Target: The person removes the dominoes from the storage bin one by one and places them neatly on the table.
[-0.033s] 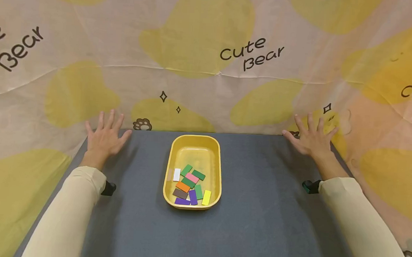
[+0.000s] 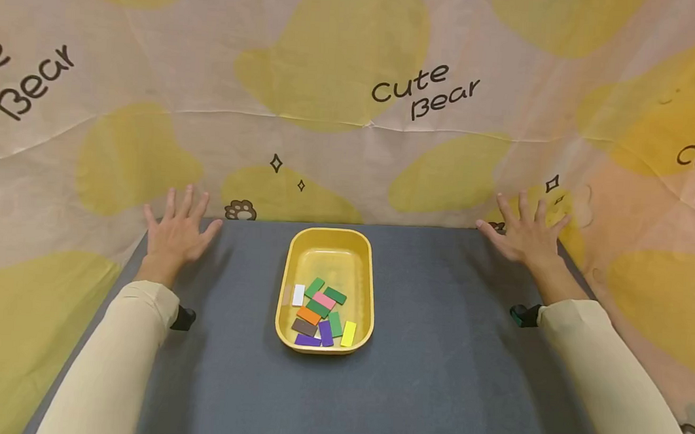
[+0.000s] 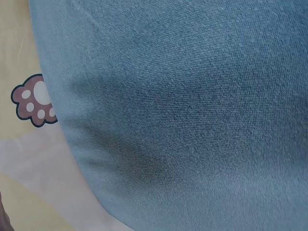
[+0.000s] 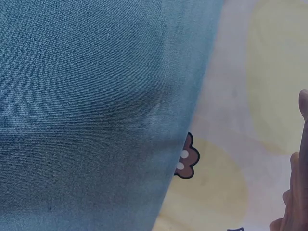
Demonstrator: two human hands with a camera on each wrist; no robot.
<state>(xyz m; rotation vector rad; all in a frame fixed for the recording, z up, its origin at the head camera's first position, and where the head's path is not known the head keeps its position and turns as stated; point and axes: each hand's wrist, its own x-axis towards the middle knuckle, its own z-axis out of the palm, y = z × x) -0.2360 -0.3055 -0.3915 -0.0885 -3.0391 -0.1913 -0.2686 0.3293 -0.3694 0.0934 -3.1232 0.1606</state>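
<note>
In the head view, a yellow tray (image 2: 333,261) stands on the dark table between my two hands. Small flat rectangular blocks lie in its near half: white (image 2: 299,296), pink (image 2: 323,300), orange (image 2: 309,316), brown (image 2: 304,327), yellow (image 2: 348,334), purple (image 2: 325,334) and several green ones (image 2: 335,295). To the left of the tray, my left hand (image 2: 175,237) is spread with straight fingers near the far left corner and holds nothing. My right hand (image 2: 526,239), likewise spread and holding nothing, is near the far right corner. The right wrist view catches fingers (image 4: 294,192) at its right edge.
A grey-blue cloth covers the table (image 2: 421,378). Behind and beside it hangs a printed curtain (image 2: 343,66) with yellow patches, lettering and paw prints. Both forearms, in pale sleeves (image 2: 110,355), reach along the table's sides, with a dark strap piece (image 2: 183,318) at the left wrist.
</note>
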